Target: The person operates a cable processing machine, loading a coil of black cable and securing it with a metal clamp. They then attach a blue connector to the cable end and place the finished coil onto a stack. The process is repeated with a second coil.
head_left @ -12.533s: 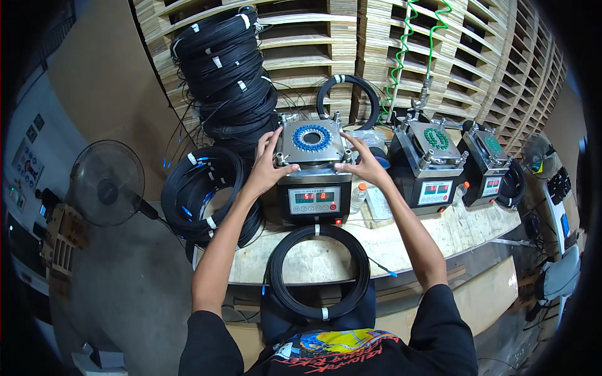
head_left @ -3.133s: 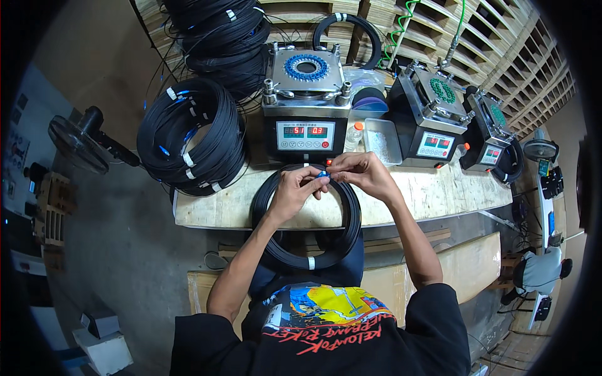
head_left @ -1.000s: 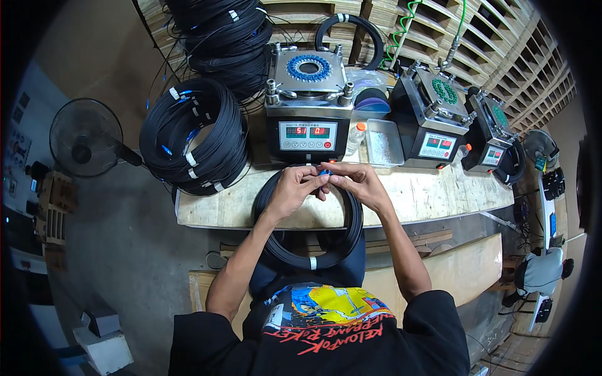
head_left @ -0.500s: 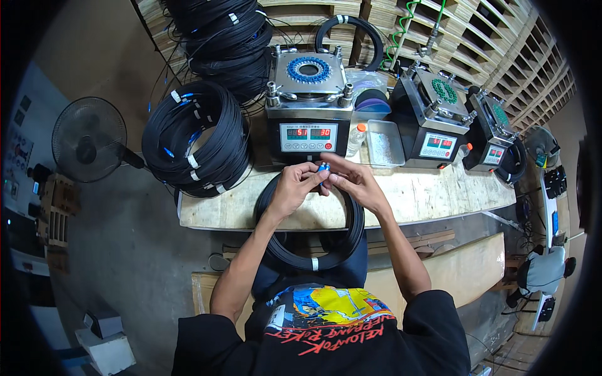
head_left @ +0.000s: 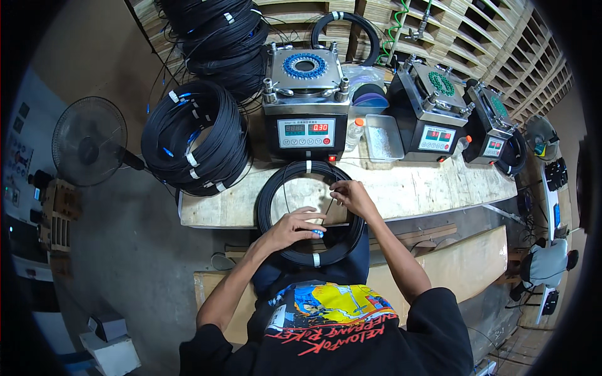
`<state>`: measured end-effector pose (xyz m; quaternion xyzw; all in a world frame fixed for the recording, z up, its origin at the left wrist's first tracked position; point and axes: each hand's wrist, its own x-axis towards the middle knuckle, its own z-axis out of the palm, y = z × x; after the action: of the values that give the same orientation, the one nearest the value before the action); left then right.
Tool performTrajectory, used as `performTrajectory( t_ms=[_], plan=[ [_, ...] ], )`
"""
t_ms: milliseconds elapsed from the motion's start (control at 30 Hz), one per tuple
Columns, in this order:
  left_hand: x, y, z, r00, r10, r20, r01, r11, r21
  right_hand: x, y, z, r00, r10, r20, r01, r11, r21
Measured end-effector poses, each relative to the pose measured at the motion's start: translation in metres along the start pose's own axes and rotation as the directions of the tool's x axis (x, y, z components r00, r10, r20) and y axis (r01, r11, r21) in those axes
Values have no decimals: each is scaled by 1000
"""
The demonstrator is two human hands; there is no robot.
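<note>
Step in hand, as I read it: handling the loose connector end of one black cable coil (head_left: 264,210). The coil lay tilted over the near edge of the counter (head_left: 439,194), far side on the wood, near side over the person's lap, ring opening facing up.

Left hand (head_left: 291,229): over the coil's opening, fingers partly spread and lightly curled. Blue connector (head_left: 319,233) at the thumb and fingertips, looked held; exact grip partly hidden under the fingers.

Right hand (head_left: 352,199): over the right side of the ring, thumb and index brought together in a pinch, remaining fingers folded. It looked to have the thin cable (head_left: 327,212), which ran down toward the left hand across the opening.

Next move called for, my judgement: light hold on the connector, right pinch leading the cable without kinking it, tip kept off the ring and counter edge. Main risk: the loose strand snagging on the coil.

Around it: polishing-type machine (head_left: 304,128) just beyond the coil, display lit, blue ring of parts (head_left: 288,66) on top. Bottle (head_left: 355,136) and clear tray (head_left: 384,159) to its right, stacked coils (head_left: 227,144) to the left.
</note>
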<state>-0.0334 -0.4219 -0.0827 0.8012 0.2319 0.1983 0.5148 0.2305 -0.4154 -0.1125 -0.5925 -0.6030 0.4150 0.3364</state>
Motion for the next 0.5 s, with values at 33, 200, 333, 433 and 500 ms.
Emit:
performTrajectory(
  t_ms=[33, 200, 333, 433, 500],
  plan=[
    [-7, -3, 2, 998, 55, -8, -52, 982, 183, 0, -1, 0, 1000, 14, -14, -14, 1000, 13],
    [-33, -1, -4, 993, -114, 25, 91, 887, 453, -4, -10, -3, 999, -26, -23, 21, 981, -193],
    [-40, -24, -15, 982, -129, 141, 47, 877, 479, -2, 10, 0, 969, -197, -151, 171, 971, -167],
    [-30, -36, -24, 947, -219, 234, 94, 887, 453, 0, 21, -2, 974, -199, -106, 160, 940, -300],
    [-20, -29, -36, 964, -194, 180, 110, 911, 397, -3, 9, 1, 982, -144, -122, 77, 897, -436]
  ],
)
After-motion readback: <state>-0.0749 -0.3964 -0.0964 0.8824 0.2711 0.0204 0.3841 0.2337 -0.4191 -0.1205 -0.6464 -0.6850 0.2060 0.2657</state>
